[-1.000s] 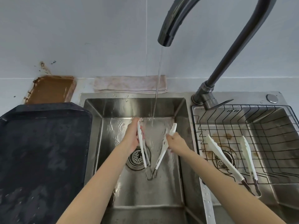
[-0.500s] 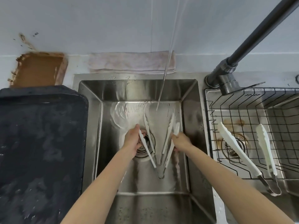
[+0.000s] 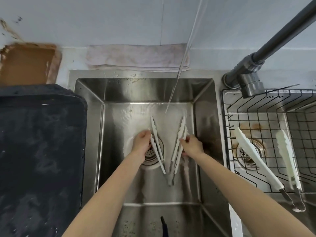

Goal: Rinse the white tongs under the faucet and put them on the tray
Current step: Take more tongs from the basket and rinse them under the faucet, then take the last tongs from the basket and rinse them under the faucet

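Over the drain in the middle of the steel sink (image 3: 92, 134), the white tongs (image 3: 156, 142) are spread in a V, tips toward the back wall. The left hand (image 3: 141, 144) grips one arm, the right hand (image 3: 192, 145) the other. The faucet (image 3: 266, 48) stream lands between the tips. The dark tray (image 3: 42, 151) lies along the sink's left edge.

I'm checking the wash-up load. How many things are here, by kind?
Tongs: 2, held and in the rack
Trays: 1
Racks: 1
Cloths: 1
Total: 5
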{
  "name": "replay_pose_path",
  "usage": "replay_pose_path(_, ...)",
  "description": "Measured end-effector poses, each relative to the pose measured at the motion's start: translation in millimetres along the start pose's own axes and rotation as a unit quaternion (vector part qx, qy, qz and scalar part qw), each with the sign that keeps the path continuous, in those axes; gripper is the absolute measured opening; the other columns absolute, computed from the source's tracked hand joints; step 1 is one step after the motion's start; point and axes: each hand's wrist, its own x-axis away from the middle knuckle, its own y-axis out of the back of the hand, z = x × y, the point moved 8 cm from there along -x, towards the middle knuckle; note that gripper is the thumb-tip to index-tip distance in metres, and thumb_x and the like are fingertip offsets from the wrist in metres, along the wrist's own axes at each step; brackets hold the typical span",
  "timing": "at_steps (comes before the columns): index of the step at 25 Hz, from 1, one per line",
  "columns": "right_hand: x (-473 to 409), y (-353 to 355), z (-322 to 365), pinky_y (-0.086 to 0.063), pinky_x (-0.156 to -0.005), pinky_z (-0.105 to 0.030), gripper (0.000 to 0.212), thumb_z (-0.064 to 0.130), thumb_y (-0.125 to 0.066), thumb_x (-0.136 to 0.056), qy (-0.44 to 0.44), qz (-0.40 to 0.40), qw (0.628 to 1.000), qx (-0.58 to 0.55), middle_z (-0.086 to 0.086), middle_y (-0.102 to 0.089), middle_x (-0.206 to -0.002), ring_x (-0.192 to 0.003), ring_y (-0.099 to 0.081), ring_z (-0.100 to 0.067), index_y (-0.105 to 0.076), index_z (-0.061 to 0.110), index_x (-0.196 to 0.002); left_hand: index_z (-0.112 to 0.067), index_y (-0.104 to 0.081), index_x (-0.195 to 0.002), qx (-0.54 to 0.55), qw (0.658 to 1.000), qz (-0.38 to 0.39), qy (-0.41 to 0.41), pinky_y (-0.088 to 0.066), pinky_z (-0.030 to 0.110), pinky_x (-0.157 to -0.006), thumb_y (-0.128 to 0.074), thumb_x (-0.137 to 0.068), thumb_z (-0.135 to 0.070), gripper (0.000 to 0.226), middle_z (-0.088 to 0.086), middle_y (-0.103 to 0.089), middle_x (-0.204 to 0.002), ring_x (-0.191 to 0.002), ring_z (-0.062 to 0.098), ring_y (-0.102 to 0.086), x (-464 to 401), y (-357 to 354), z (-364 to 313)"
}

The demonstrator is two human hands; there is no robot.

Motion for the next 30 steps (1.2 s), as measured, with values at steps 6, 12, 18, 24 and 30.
replay_pose_path(6,14,6,8,-0.047,-0.1,-0.044,0.043,0.023,-0.045,-0.093,-0.005,0.042,0.999,0.019,-0.02,-0.048,-0.134,-0.117,-0.054,-0.036,-0.04,0.002,-0.13,-0.024,-0.053,-0.072,-0.068,0.997,0.015,-0.018,-0.036,0.028,-0.081,-0.039,-0.096,-0.012,0.031,-0.007,-0.055,-0.078,-0.078,0.01,-0.051,15,-5,-12)
replay_pose_path(12,52,25,34,-0.045,-0.09,-0.034,0.047,0.02,-0.039,-0.095,0.082,0.046,0.991,0.096,-0.02,-0.055,-0.126,-0.116,-0.054,-0.035,-0.031,-0.001,-0.137,-0.007,-0.038,-0.139,-0.178,0.98,0.024,-0.088,-0.032,0.026,-0.102,-0.036,-0.096,-0.01,0.044,0.004,-0.047,-0.137,-0.126,0.022,-0.044,55,-11,-38)
replay_pose_path(18,104,48,58,-0.037,-0.102,-0.031,0.054,0.024,-0.037,-0.096,0.189,0.085,0.955,0.212,-0.015,-0.044,-0.144,-0.131,-0.043,-0.029,-0.025,0.006,-0.146,-0.012,-0.027,-0.146,-0.391,0.894,0.038,-0.217,-0.029,0.027,-0.108,-0.041,-0.095,-0.017,0.053,0.008,-0.036,-0.151,-0.138,0.024,-0.035,108,-35,-78)
replay_pose_path(24,153,106,68,-0.033,-0.109,-0.035,0.05,0.024,-0.038,-0.097,0.294,0.015,0.913,0.284,-0.014,-0.04,-0.148,-0.135,-0.04,-0.027,-0.031,0.007,-0.144,-0.007,-0.013,-0.149,-0.606,0.739,0.041,-0.291,-0.024,0.038,-0.116,-0.037,-0.095,-0.023,0.061,0.012,-0.024,-0.156,-0.143,0.028,-0.026,162,-68,-108)
replay_pose_path(30,159,182,26,-0.039,-0.107,-0.043,0.047,0.024,-0.041,-0.095,0.256,-0.076,0.903,0.337,-0.014,-0.045,-0.142,-0.129,-0.045,-0.031,-0.039,0.01,-0.14,-0.008,-0.026,-0.143,-0.723,0.596,0.001,-0.349,-0.03,0.047,-0.108,-0.038,-0.094,-0.025,0.054,0.016,-0.037,-0.147,-0.135,0.035,-0.035,212,-122,-111)
